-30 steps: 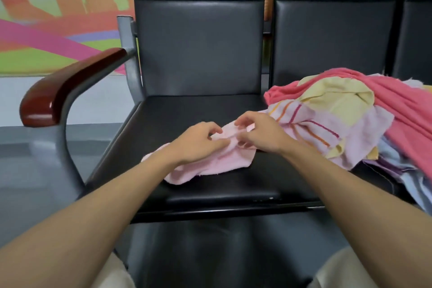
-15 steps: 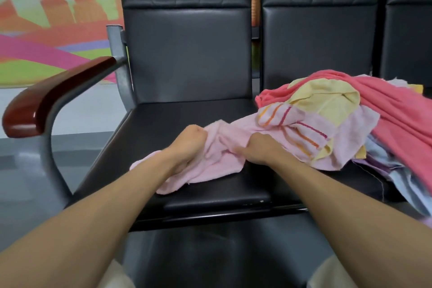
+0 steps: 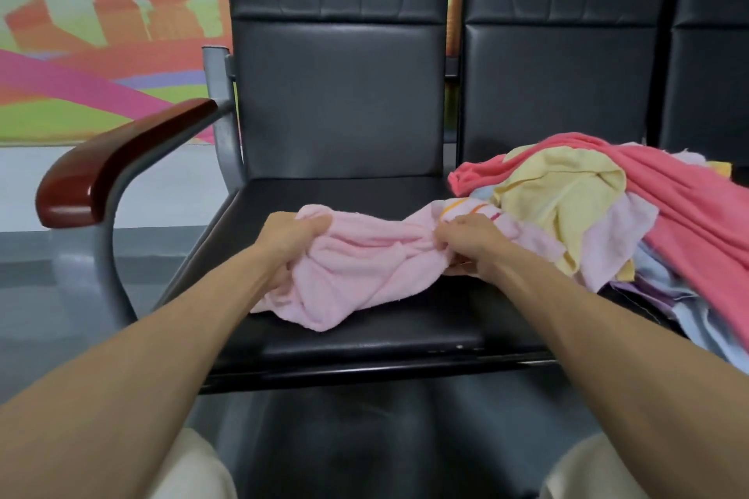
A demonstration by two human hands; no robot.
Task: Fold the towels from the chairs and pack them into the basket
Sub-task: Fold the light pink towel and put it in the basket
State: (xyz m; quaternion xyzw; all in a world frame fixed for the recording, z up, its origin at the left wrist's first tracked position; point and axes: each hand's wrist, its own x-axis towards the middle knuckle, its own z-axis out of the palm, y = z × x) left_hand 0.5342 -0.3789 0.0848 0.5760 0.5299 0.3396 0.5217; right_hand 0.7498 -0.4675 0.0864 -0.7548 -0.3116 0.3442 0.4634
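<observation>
Pink towel (image 3: 356,275) lies crumpled on the black seat (image 3: 344,340) of the left chair, lifted a little between the two hands. The left hand (image 3: 289,239) grips its left end, fingers curled round a bunch of cloth at the top edge. The right hand (image 3: 474,247) pinches the gathered right end, fingertips pressed onto the folds. Between the hands the pink towel sags in loose wrinkles, and its lower edge rests on the seat near the front rim. Just behind the right hand is a pale strip (image 3: 472,209) with orange and red stripes; I cannot tell whether it belongs to the same towel.

To the right, a heap of towels (image 3: 616,239) spreads over the neighbouring seat and across the gap between the two chairs. A coral towel (image 3: 689,207) lies on top and runs down to the right edge of the view. A yellow towel (image 3: 563,182) sits crumpled beside it, and lilac and light blue cloths stick out underneath at the front. The heap meets the pink towel at the right hand.

A dark red armrest (image 3: 117,170) on a grey metal frame stands at the left of the chair. Behind the black backrest (image 3: 340,93) is a wall (image 3: 81,65) painted with orange towers and pink and green bands. Both bare forearms reach in from below, with light trousers (image 3: 190,470) at the bottom corners.
</observation>
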